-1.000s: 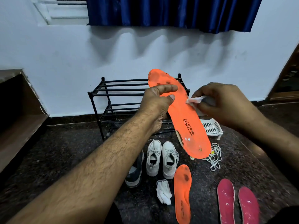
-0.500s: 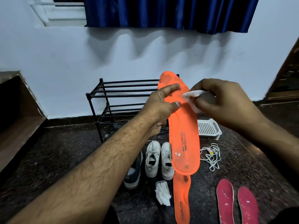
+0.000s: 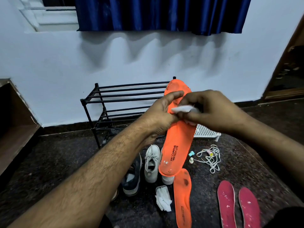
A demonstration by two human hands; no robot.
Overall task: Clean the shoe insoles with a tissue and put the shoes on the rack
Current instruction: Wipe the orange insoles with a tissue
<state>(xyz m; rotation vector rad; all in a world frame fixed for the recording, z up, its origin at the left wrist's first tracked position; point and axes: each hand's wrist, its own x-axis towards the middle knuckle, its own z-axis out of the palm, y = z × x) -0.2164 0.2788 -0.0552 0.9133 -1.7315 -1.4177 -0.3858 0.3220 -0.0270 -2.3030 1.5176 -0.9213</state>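
The right hand [image 3: 212,111] had slid its crumpled white tissue [image 3: 181,109] onto the upright orange foam insole [image 3: 178,142], fingers pinching; left hand [image 3: 162,116] gripped its edge. Three insoles, shoes unracked: early going.

Both bare forearms are reaching forward from the lower corners and converging in the middle, the left one stretching diagonally up from the lower left. The left hand [image 3: 160,116] is gripping the edge of the upright orange foam insole [image 3: 178,139], fingers curling behind it and the thumb lying across its front. The right hand [image 3: 212,111], just beside the left and touching it, is pinching a crumpled white tissue [image 3: 181,109] between thumb and fingertips, pressing it against the insole.
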